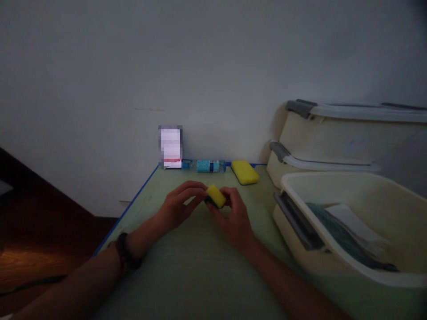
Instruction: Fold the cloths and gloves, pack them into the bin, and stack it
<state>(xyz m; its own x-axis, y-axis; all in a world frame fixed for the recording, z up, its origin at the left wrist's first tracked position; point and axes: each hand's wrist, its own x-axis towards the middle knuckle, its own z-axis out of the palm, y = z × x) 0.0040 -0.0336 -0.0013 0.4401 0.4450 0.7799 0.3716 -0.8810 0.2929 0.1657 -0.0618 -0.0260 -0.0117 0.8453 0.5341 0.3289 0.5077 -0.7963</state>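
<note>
The sponge (215, 196), yellow with a dark face low on its left, is held between both hands above the worktop (187, 266), near its middle. The fingers of the left hand (176, 206) are narrowed on its left end; those of the right hand (236, 222) are bent round its right side, thumb underneath.

No writing can be made out: the print on the blue label of the one bottle (208, 166), lying along the wall, is too small, and the one upright panel (171, 146) is pixelated.

One yellow block (244, 172) lies just right of the bottle. On the right stands one open bin (300, 262) with dark green and white items inside; two bins (347, 138) with grey clips are stacked behind it. One dark bracelet (126, 251) circles the left wrist.
</note>
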